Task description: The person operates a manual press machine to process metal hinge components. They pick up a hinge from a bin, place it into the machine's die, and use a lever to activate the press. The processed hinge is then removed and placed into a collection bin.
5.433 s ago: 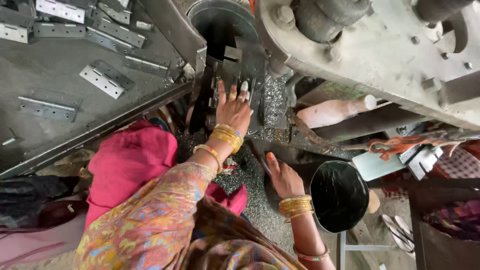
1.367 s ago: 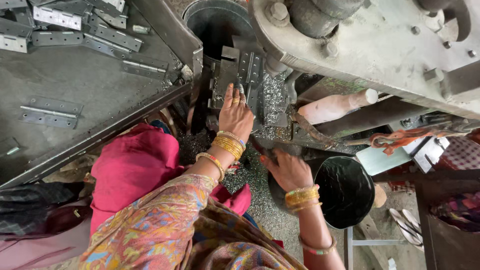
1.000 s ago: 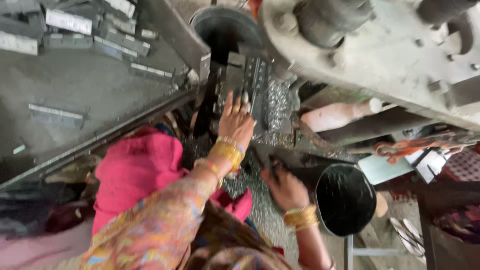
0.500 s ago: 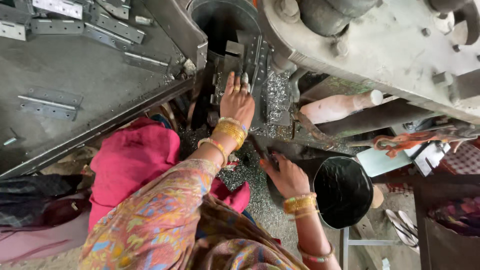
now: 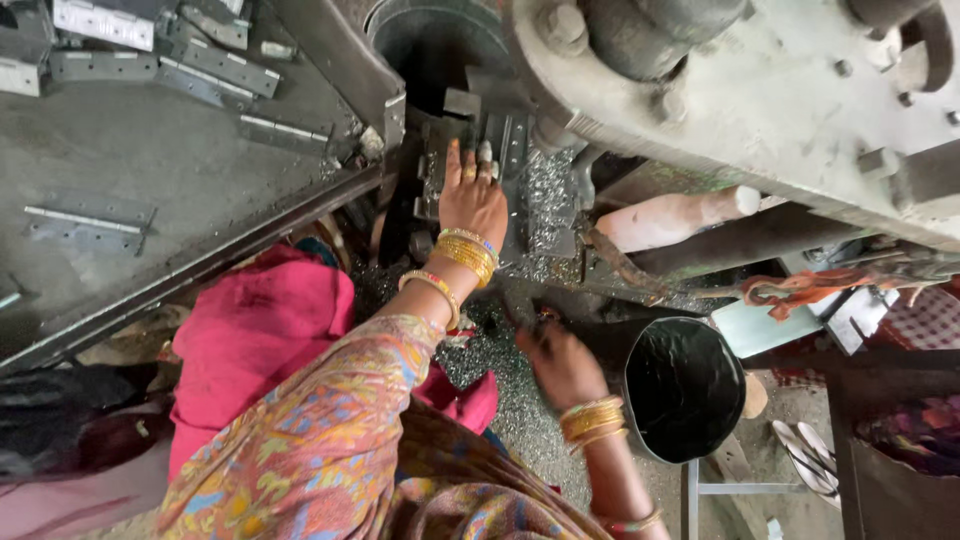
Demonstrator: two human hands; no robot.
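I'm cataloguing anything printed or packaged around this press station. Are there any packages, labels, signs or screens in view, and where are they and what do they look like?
No packages, labels, signs or screens can be made out.
Left hand: rests on the dark metal die block under the grey press frame.
Right hand: low, over metal chips, beside the round black bucket.
Grey metal hinges: flat on the dark table, unmarked.

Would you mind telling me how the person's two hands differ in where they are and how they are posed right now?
The left hand reaches up with fingers extended flat on the metal part in the press; the right hand sits lower, fingers curled over the bed of metal shavings, beside the black bucket. Both wrists carry gold bangles.
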